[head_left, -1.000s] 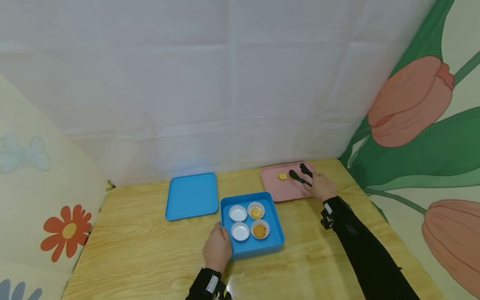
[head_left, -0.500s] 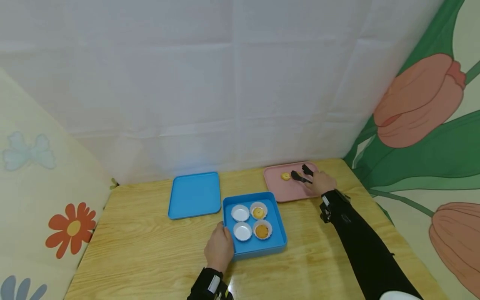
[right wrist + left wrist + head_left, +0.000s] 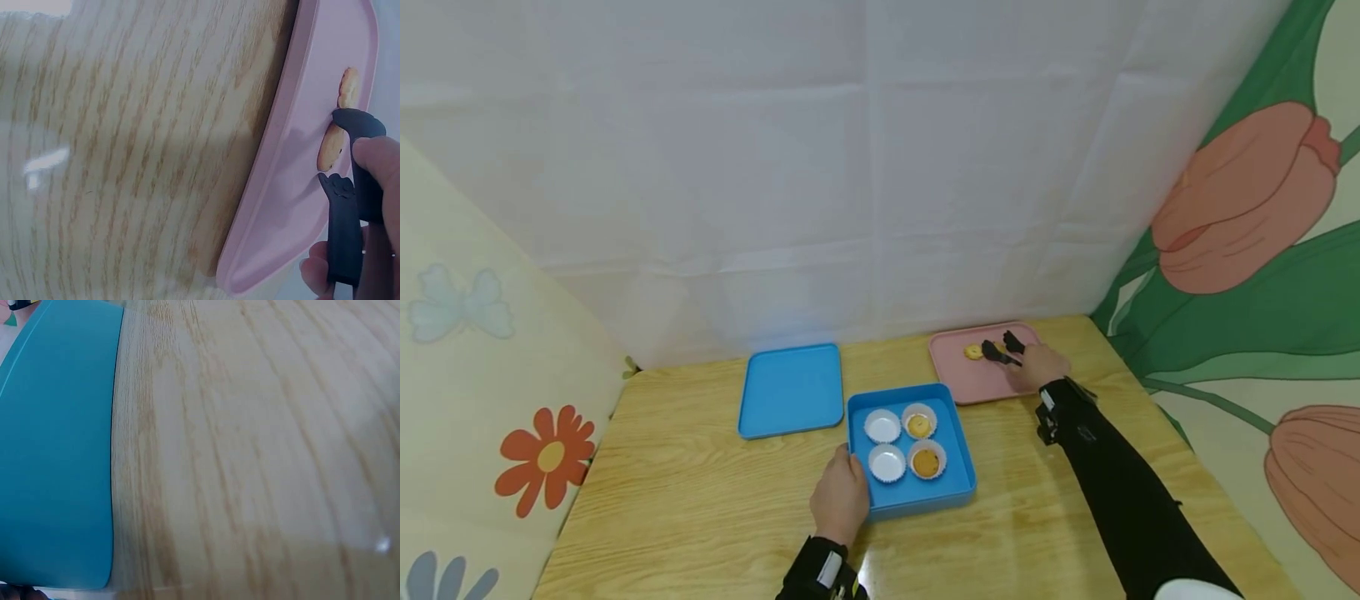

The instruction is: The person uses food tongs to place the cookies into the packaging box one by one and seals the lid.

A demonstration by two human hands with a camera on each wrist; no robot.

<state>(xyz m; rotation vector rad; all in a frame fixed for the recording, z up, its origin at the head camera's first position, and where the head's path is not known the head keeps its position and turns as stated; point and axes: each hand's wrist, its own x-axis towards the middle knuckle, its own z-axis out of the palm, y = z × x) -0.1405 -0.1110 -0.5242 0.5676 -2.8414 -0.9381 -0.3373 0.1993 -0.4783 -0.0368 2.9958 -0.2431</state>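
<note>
My left hand [image 3: 840,497] holds the left side of a blue box [image 3: 961,487] with several white paper cups; the two right cups hold cookies [image 3: 927,463], while the left pair, such as the near cup [image 3: 887,463], show only white insides. Over the pink tray [image 3: 973,389], my right hand [image 3: 1043,367] grips black tongs [image 3: 996,354]. In the right wrist view the tong tips [image 3: 340,185] stand apart on either side of one cookie [image 3: 330,147], and another cookie [image 3: 349,89] lies just beyond it on the tray [image 3: 284,181].
A flat blue lid or tray [image 3: 792,392] lies on the wooden table [image 3: 700,483], left of and behind the box. A white cloth [image 3: 737,167] hangs along the table's back edge. Painted flower panels [image 3: 1247,200] stand at both sides.
The tong tips have shifted slightly relative to the cookies on the pink tray. The head view has shifted a little. My left hand keeps its hold on the box.
</note>
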